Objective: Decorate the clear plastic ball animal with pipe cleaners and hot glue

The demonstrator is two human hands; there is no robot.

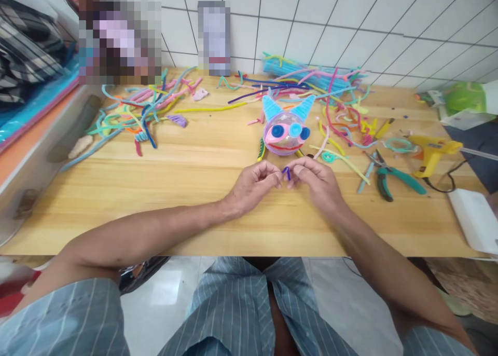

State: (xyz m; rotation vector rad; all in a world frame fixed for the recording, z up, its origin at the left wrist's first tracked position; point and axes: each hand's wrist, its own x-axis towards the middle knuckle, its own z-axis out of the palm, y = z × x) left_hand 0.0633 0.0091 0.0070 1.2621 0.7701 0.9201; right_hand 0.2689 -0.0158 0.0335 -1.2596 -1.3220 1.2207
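A short purple pipe cleaner (288, 173), bent into a small hook, is pinched between the fingertips of both hands above the table. My left hand (257, 183) closes on its left end, with thumb and forefinger together. On the other side, my right hand (314, 179) grips it between thumb and fingers. Just behind my hands stands a round craft face (286, 138) with light blue pointed ears, blue disc eyes and a red mouth strip. Part of its lower edge is close behind my fingers.
Loose pipe cleaners lie in a left pile (150, 107) and along the wall. To the right are green-handled pliers (402, 180), a yellow glue gun (431, 151) with its cable, and a white box (473, 221). A plastic bin (42, 164) borders the left side.
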